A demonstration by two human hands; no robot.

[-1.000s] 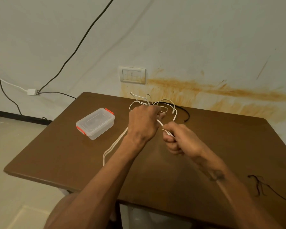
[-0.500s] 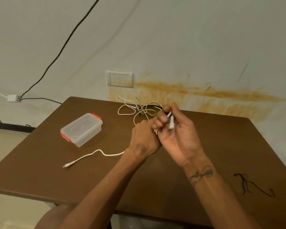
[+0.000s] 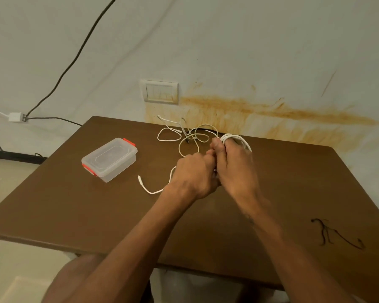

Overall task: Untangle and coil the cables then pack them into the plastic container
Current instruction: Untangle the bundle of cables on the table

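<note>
A white cable (image 3: pixel 236 138) is looped in a small coil around the fingers of my right hand (image 3: pixel 234 169). My left hand (image 3: pixel 193 176) grips the same cable just left of it, both hands touching above the middle of the brown table (image 3: pixel 74 204). The cable's loose tail (image 3: pixel 150 189) curves on the table left of my left hand and ends in a small plug. More tangled white cables (image 3: pixel 184 134), with a dark one among them, lie near the table's far edge. The clear plastic container (image 3: pixel 109 158) with red clips stands lidded at the left.
A wall with a switch plate (image 3: pixel 161 91) and orange stains rises right behind the table. A black scribble (image 3: pixel 335 235) marks the table's right front. Wall wiring and a white junction box (image 3: pixel 15 117) sit far left. Floor lies beyond the table's left edge.
The cable's tail has been drawn in, now much shorter on the table. Loops have gathered around my right hand's fingers, which turned over from palm-up. My left hand stays pressed against it.
</note>
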